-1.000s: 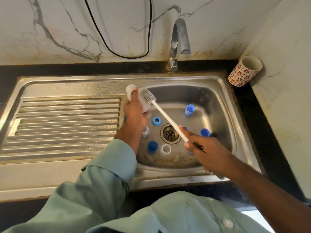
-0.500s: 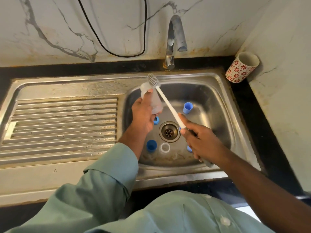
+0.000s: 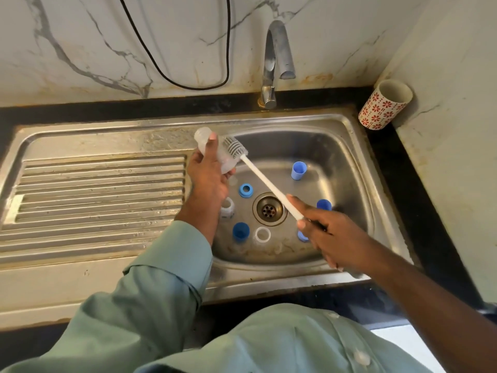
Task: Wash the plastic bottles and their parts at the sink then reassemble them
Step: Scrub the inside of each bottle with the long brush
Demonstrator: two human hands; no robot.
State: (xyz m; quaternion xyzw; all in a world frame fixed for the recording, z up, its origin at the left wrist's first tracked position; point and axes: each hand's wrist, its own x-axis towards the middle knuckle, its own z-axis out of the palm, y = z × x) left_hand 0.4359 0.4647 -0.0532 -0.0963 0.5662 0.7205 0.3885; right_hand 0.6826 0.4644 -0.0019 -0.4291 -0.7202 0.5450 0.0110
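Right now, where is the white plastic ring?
In the head view, the white plastic ring lies on the sink floor, just below the drain, beside a dark blue cap on its left.

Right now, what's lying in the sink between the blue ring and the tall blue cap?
In the head view, only the brush's white handle crosses between the blue ring and the tall blue cap; otherwise bare steel.

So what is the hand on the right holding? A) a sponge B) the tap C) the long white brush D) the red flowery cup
C: the right hand grips the handle of the long white brush, whose bristle end is against the clear bottle held in the left hand over the sink.
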